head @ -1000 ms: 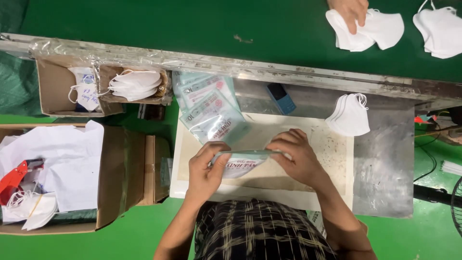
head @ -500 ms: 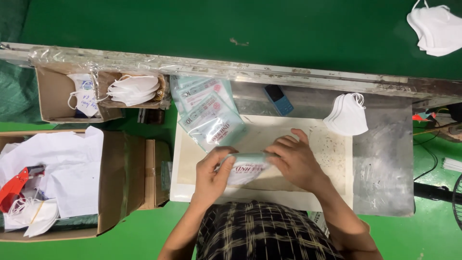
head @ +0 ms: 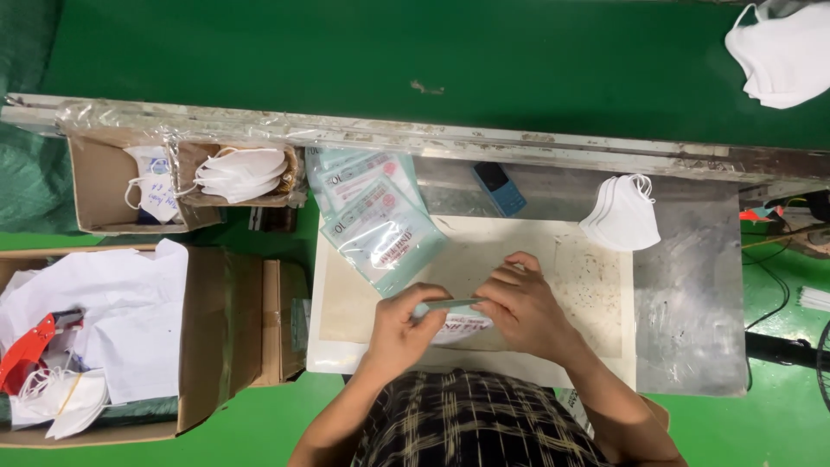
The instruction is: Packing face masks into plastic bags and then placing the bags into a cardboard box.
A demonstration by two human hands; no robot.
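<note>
1. Left hand (head: 405, 327): fingers curled, pinching the left end of a clear plastic pouch (head: 456, 322) w/ red print. The pouch sits low on the cream work board (head: 571, 285), just in front of the person's torso.
2. Right hand (head: 517, 304): palm down, fingers bent over the pouch's right end, gripping it. Both hands meet at the pouch's top edge; most of the pouch is hidden under them (contents can't be told).
3. Stack of empty pouches (head: 373, 218): fanned, teal-tinted, lying at the board's upper-left corner, well apart from the hands.
4. Blue phone (head: 499, 188): flat on the metal table (head: 692, 294), just beyond the board's far edge.
5. Folded white masks (head: 622, 216): small pile at the board's upper-right corner, ear loops up.
6. Cardboard tray (head: 95, 186), left of the table: holds another pile of white masks (head: 240, 173) in its right compartment and one printed mask in the left.
7. Large cardboard box (head: 220, 329), lower left: white sheets, loose masks and a red tool inside.
8. Green conveyor belt (head: 389, 52): runs across the top; more white masks (head: 782, 56) lie at its right end.
</note>
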